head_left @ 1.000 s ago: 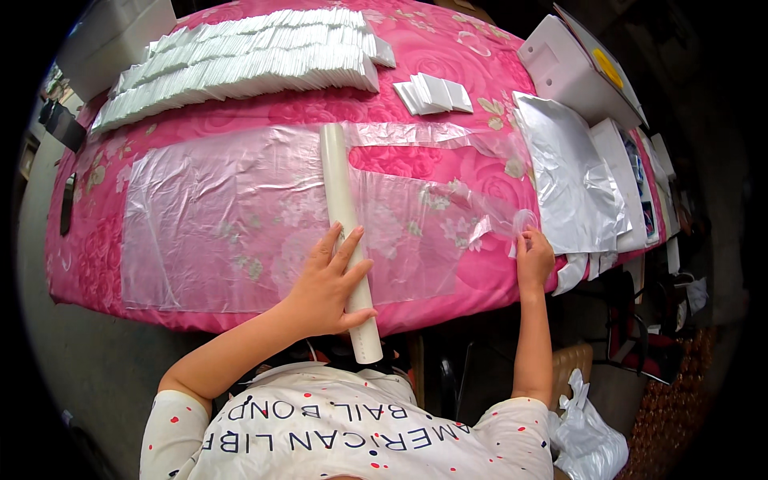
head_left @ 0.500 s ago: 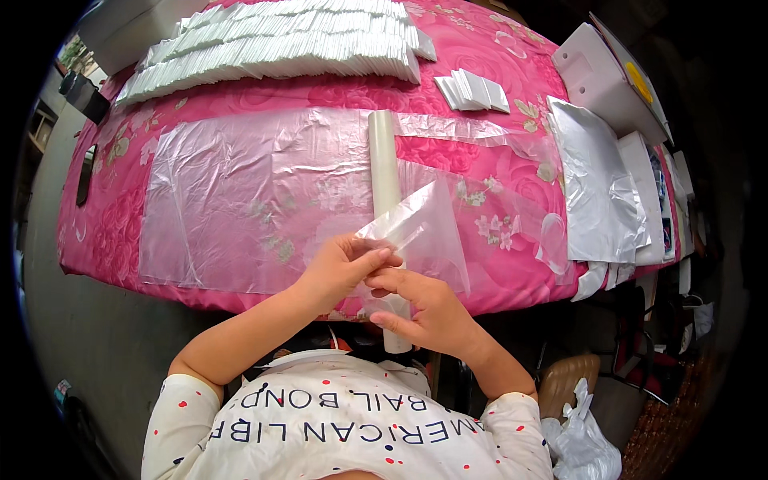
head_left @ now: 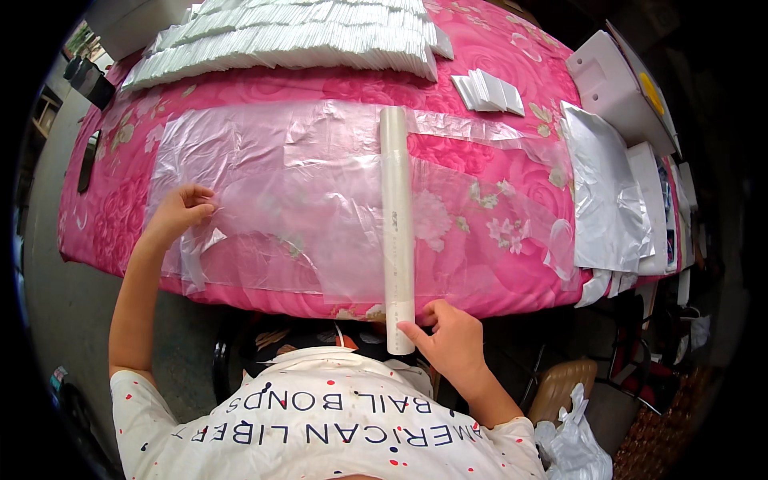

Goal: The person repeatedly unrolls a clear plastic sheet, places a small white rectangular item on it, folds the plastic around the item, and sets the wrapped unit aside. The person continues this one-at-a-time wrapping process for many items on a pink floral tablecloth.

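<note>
My left fingers (head_left: 197, 191) pinched the film (head_left: 344, 212), spread to their right, creases remaining; my right fingers (head_left: 410, 331), unclenched, touched the tube (head_left: 396, 208).

On pink floral cloth-covered table (head_left: 500, 48): smooth clear plastic film (head_left: 264, 136), long rows of thin white packets (head_left: 288, 42), small fanned white batch (head_left: 490, 91), dark flat oblong (head_left: 89, 162).

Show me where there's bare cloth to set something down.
Bare pink cloth shows left of the clear film, near the dark slim object, and between the small white stack and white box. Crowded: the right, with silver sheets, and the middle, with the tube.
</note>
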A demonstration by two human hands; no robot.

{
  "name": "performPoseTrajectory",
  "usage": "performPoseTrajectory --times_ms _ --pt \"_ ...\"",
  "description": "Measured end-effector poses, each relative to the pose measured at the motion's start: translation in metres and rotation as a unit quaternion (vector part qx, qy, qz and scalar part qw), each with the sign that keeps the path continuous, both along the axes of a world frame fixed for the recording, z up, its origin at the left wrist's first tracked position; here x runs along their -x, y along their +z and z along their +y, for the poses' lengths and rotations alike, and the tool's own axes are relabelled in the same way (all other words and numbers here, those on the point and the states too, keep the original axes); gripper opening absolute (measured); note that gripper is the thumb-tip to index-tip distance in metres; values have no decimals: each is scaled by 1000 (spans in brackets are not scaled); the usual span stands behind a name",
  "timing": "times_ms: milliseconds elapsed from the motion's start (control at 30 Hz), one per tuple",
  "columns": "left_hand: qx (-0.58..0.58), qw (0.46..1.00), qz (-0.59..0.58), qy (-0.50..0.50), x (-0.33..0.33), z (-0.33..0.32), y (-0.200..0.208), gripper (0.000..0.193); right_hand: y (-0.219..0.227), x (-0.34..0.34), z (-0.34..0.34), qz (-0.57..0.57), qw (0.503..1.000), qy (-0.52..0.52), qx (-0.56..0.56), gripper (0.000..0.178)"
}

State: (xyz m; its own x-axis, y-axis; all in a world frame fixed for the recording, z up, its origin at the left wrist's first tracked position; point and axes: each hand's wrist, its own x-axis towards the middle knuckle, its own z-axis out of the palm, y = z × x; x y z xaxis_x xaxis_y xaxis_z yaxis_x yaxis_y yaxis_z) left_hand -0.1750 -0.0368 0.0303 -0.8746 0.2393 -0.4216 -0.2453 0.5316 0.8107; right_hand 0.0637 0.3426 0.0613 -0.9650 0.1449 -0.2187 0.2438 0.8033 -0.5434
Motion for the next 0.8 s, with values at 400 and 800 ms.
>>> performPoseTrajectory --times_ms 400,800 --pt "21 870 413 -270 -79 195 -17 57 -8 -6 -27 -178 966 -45 181 47" --pt "184 820 449 -303 -85 221 -48 62 -15 125 25 -200 959 67 188 62"
